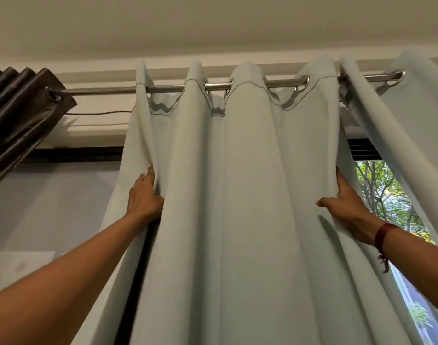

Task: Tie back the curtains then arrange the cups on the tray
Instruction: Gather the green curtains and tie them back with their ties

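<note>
Single head-worn wide-angle view, tilted upward, close to the curtain (238, 195), rod (101, 90) overhead

Curtain (238, 195) on rod (101, 90), window (387, 195) behind.

You are standing in a room of a home, close up to a dark-framed window (392, 205). A pale curtain (238, 195) hangs by metal eyelets (305, 82) from a steel rod (108, 90) fixed just below a plain painted ceiling (213, 26). At the left a dark brown curtain (21, 108) is bunched on the same rod, and a thin cable (96, 112) runs along the cream wall (101, 130) beneath it. On the right, through the glass, you see leafy trees (369, 178) in daylight. Which room of the home it is, you cannot tell.
</note>
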